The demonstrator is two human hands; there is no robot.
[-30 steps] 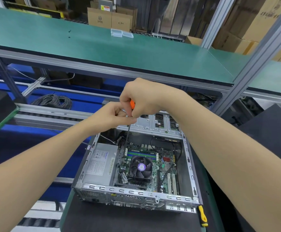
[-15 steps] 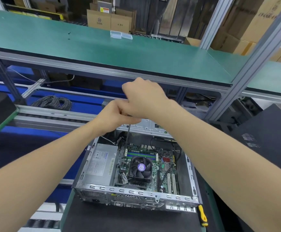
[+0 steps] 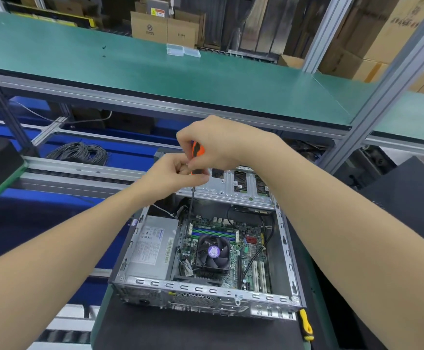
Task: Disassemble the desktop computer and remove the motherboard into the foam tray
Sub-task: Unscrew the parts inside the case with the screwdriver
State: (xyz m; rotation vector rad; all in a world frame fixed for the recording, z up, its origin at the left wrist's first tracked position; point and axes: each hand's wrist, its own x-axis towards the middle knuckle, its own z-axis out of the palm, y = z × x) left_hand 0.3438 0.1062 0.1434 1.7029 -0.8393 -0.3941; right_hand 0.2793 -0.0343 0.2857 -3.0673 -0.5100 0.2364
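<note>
Head — right hand (image 3: 221, 145) grips screwdriver (image 3: 197, 150).

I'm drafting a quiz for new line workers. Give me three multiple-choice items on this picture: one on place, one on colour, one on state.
1. The power supply sits: A) left of the motherboard B) right of it C) on the green shelf.
2. The screwdriver handle between the left hand and right hand is: A) blue B) orange C) green.
3. The motherboard is: A) in the foam tray B) lifted in both hands C) inside the case.
Key: 1 A, the grey box lies against the left wall; 2 B, orange shows between the hands; 3 C, it lies flat under the fan.
</note>
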